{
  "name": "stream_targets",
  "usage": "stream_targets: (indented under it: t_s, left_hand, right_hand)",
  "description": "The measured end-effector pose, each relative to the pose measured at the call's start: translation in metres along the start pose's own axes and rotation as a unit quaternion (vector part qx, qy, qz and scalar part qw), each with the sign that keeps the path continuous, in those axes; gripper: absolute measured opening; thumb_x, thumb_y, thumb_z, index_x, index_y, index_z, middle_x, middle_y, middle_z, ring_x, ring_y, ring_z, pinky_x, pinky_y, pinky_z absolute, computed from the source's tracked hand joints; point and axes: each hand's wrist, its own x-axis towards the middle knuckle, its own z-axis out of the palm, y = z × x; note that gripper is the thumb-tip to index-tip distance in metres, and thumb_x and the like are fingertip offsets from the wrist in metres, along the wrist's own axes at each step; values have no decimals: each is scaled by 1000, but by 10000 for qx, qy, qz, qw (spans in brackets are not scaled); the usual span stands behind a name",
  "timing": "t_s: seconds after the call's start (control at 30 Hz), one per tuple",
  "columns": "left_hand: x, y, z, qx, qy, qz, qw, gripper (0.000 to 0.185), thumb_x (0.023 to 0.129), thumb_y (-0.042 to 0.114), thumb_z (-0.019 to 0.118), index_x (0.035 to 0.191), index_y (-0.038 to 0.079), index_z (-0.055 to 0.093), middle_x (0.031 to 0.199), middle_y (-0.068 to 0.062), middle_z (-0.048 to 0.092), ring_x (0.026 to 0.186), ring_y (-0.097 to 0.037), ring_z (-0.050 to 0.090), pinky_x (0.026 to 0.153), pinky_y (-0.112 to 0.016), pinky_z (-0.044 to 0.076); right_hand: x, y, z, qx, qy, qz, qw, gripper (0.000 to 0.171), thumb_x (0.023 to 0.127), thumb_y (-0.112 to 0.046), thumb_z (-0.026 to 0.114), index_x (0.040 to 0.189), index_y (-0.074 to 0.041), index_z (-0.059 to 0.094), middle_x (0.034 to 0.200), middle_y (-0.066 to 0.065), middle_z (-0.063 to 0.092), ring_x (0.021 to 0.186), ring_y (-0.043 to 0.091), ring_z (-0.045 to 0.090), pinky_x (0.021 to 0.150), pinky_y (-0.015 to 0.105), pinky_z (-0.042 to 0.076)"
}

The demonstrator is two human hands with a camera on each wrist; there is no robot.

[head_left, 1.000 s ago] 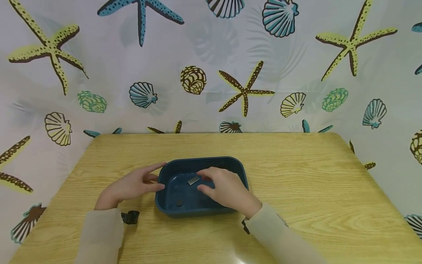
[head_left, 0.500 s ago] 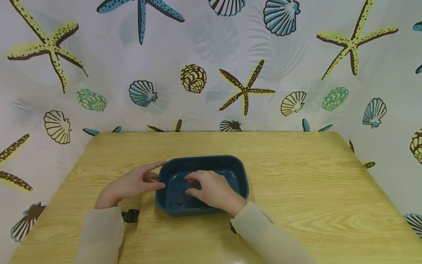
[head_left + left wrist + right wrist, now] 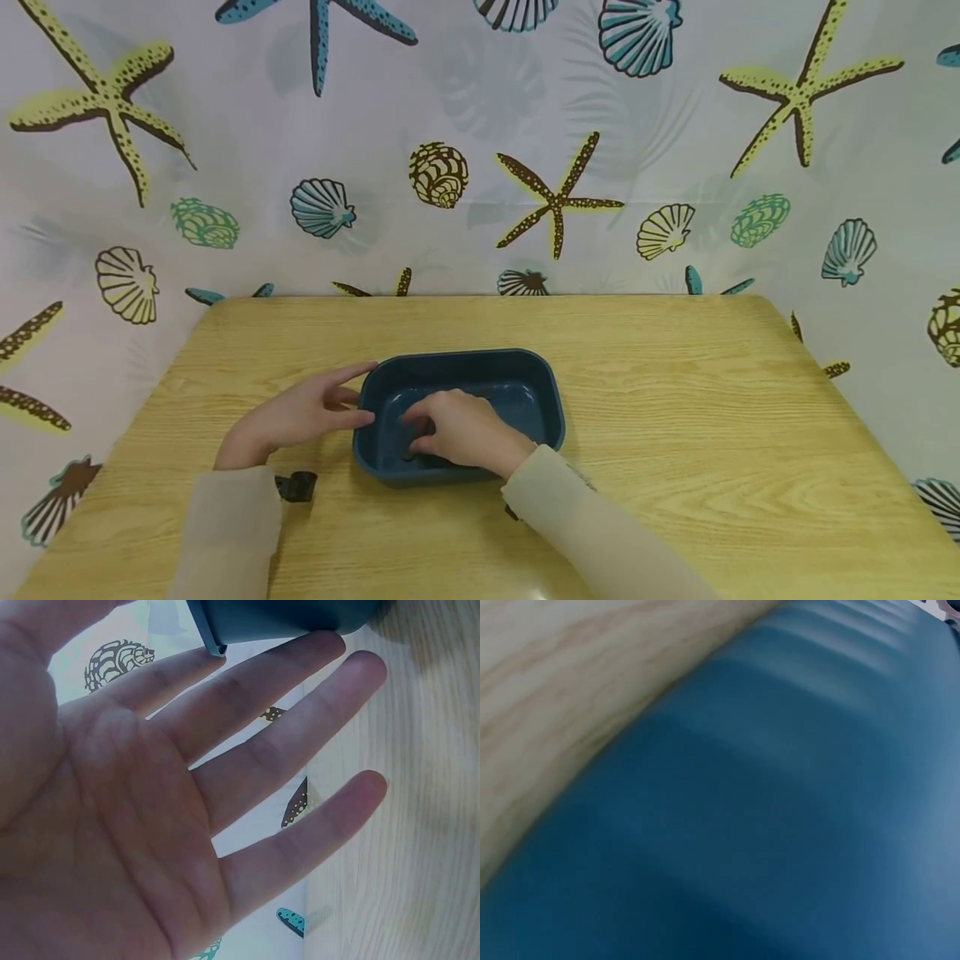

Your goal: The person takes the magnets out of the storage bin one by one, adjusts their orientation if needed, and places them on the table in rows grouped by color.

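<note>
A dark blue plastic tub (image 3: pixel 553 398) stands in the middle of a wooden table (image 3: pixel 675 400). My left hand (image 3: pixel 311 410) lies flat beside it, straight fingers touching the tub's left wall. The left wrist view shows that open palm (image 3: pixel 150 810) with fingertips against the tub (image 3: pixel 277 619). My right hand (image 3: pixel 450 432) reaches down inside the tub, fingers curled towards its bottom at the left front. What lies under those fingers is hidden. The right wrist view shows only the tub's blue wall (image 3: pixel 780 825) and a strip of table (image 3: pixel 547 667).
A patterned curtain (image 3: pixel 480 167) with starfish and shells closes off the table's back and sides. A small black strap piece (image 3: pixel 296 485) sits by the left sleeve. Bare wood lies to the tub's right and behind it.
My right hand, which pinched a small grey piece above the tub a second ago, has moved down and left to the tub's bottom; the piece is out of sight. The left hand has stayed put.
</note>
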Motion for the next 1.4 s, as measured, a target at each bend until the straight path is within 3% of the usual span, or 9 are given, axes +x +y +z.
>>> stream_targets:
  t_s: [0.5, 1.07, 1.4]
  left_hand:
    - [0, 0, 0, -133, -66, 143, 9998, 82, 102, 32, 66, 166, 11, 19, 147, -30, 56, 135, -46, 57, 103, -56, 52]
    - [1, 1, -2, -159, -90, 124, 9998, 84, 101, 35, 67, 166, 12, 19, 149, -30, 54, 137, -46, 55, 104, -55, 52]
    - [1, 0, -1, -139, -108, 147, 9997, 84, 102, 33, 67, 166, 11, 18, 150, -31, 53, 137, -46, 55, 103, -55, 53]
  right_hand:
    - [9, -4, 5, -418, -346, -87, 9985, 30, 93, -24, 79, 123, -21, 77, 93, -8, 73, 81, 3, 62, 75, 23, 51]
    - [16, -6, 13, -747, -382, 102, 9964, 22, 91, -23, 81, 113, -23, 79, 110, -8, 77, 98, 11, 70, 85, 37, 57]
    - [18, -6, 16, -773, -447, 201, 9958, 14, 93, -24, 79, 107, -23, 80, 101, -8, 77, 91, 8, 69, 82, 34, 56]
